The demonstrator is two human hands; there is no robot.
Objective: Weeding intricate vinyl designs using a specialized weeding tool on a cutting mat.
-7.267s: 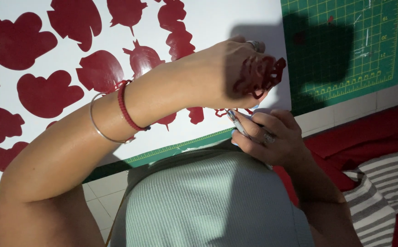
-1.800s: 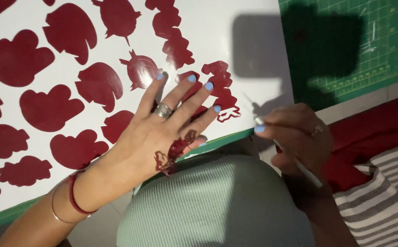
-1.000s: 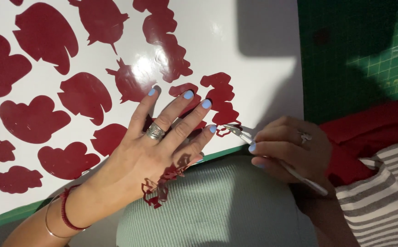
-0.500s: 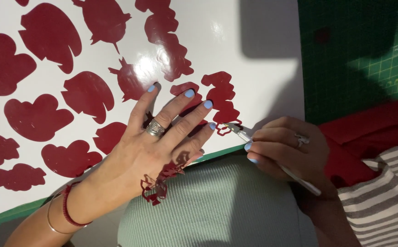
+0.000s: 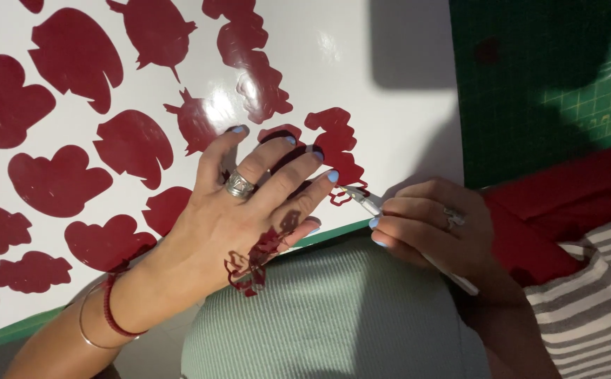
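My left hand lies flat with fingers spread on a white glossy sheet covered with dark red vinyl shapes. A curled strip of peeled red vinyl sticks to the heel of that hand, hanging over the sheet's near edge. My right hand grips a thin white craft tool like a pen. Its metal tip touches a small red cut-out near the sheet's near edge, just right of my left fingertips.
A green gridded cutting mat lies under the sheet and shows at the right. My knee in pale green ribbed fabric is below the sheet's edge. Red cloth and a striped sleeve are at the right.
My left hand set the peeled vinyl-laden hand down flat on the sheet. My right hand brought the tool's tip in to the red cut-out at the edge. In the last second little has moved.
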